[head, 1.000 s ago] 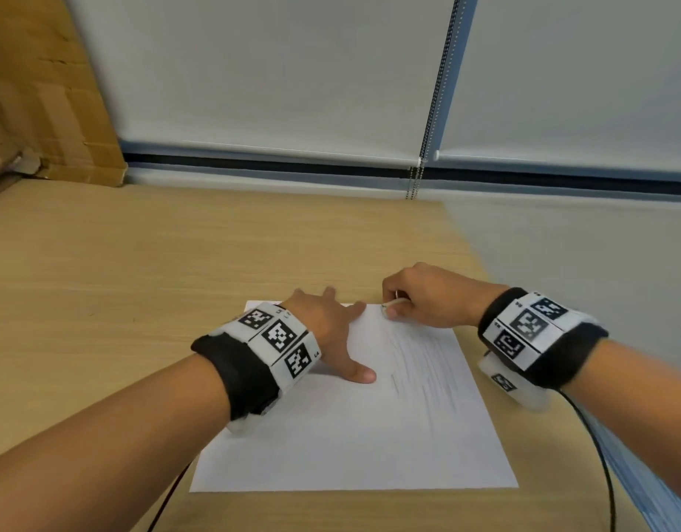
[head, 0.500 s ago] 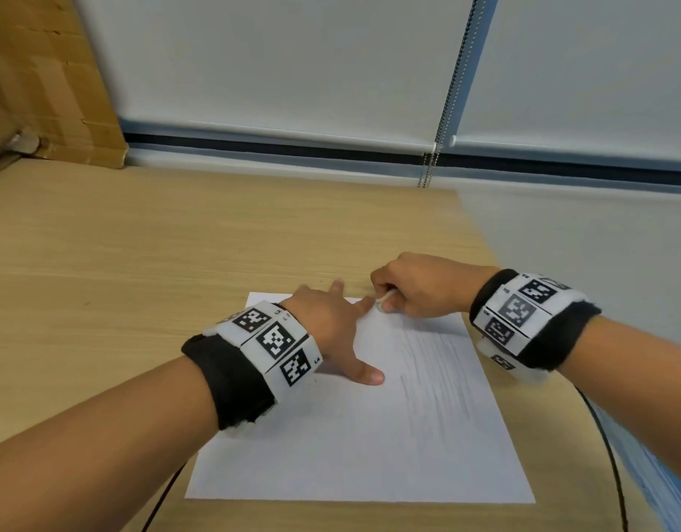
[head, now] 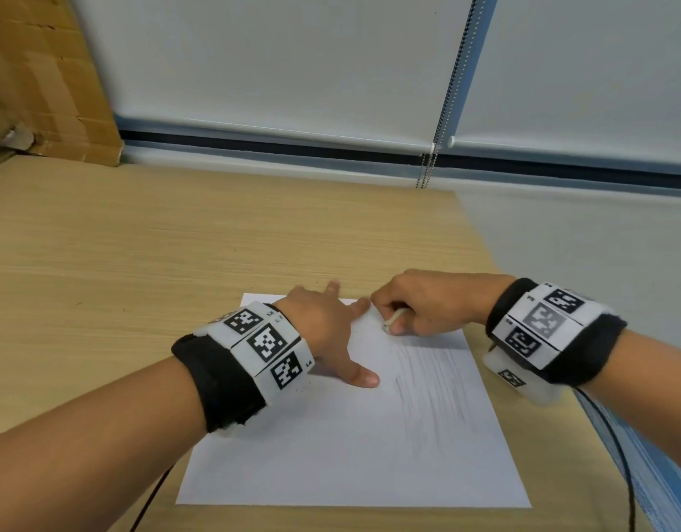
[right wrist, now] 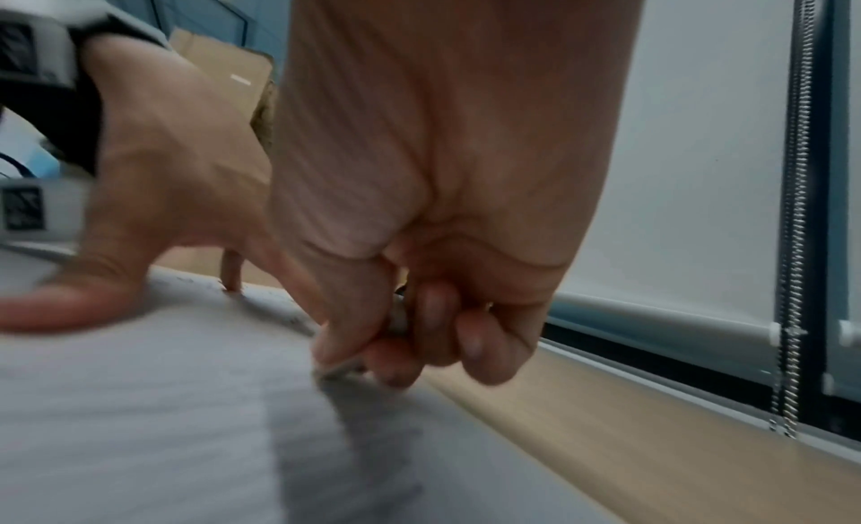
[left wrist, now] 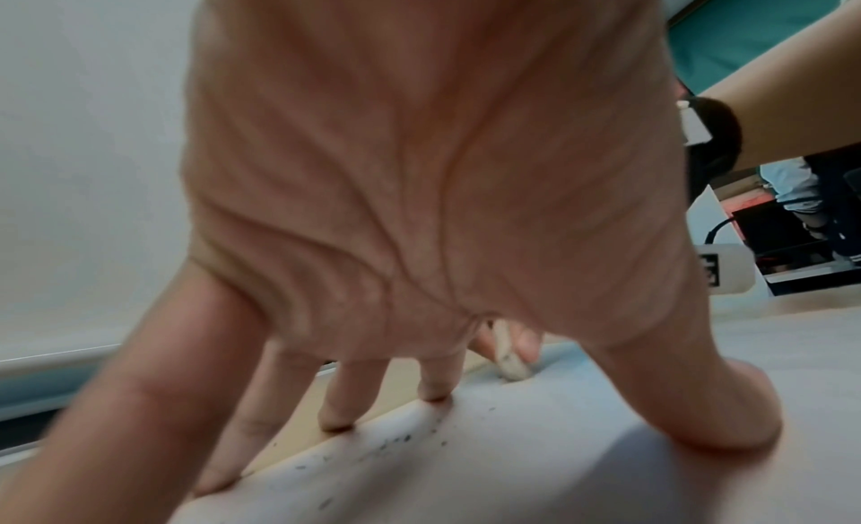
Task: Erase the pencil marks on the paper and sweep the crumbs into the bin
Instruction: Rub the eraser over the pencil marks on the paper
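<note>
The right hand, its grip clamped on the eraser, has slid back onto the paper's top edge beside the flat, splayed left hand, so rubbing continues with pencil marks below it remaining.

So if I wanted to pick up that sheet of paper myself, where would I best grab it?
Probably the near right corner of the paper, coming from the table's front edge. The sheet lies flat on the table, so slide a fingertip under that free corner and pinch. The far end is taken: the left hand presses it down and the right hand rubs an eraser there.

White paper flat on desk, pencil marks right side.
</note>
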{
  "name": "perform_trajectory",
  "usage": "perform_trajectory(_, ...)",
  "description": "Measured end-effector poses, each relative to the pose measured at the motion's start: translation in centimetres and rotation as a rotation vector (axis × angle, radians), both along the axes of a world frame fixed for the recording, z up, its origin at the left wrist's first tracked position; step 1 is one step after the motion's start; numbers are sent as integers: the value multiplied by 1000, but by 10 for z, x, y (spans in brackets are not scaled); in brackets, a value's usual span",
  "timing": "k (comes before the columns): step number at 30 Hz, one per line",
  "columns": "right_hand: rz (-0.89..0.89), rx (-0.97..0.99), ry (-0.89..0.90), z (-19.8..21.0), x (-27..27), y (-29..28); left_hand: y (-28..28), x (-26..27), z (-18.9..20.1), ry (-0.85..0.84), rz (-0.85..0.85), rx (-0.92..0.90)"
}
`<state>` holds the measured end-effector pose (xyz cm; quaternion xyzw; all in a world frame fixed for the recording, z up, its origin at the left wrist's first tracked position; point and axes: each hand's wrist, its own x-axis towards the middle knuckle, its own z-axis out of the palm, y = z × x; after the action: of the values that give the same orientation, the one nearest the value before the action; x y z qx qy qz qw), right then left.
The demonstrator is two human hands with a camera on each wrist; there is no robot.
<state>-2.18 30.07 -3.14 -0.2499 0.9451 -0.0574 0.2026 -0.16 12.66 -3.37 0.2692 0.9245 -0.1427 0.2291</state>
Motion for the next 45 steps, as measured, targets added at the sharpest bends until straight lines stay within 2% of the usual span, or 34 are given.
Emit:
perform_trajectory(2,11,58,-54,4,0,-3,0,0,0,-1,-6,-5)
perform_trajectory(7,-38,31,107,1,-8,-6,1,-1,-1,14,2,-6)
perform_trajectory(11,23,108,-58,6,7,-7,2,-1,-2,5,8,-8)
perform_trajectory(17,-13,100,158,3,0,-9,0,-3,-3,6,20,9)
perform_trajectory(22,57,168,8,7,18,-10,3,-2,-1,-7,18,-11)
perform_trajectory(26,24,197,155,8,13,-8,1,-3,-2,-6,33,6)
perform_trajectory(31,139,194,109,7,29,-10,2,-2,-2,-4,22,3)
perform_trajectory(35,56,158,210,8,13,-5,1,-5,-4,-8,39,4)
perform_trajectory(40,107,209,28,9,32,-6,3,-5,-6,2,32,3)
perform_trajectory(45,12,188,202,7,15,-8,0,-6,-7,-6,47,13)
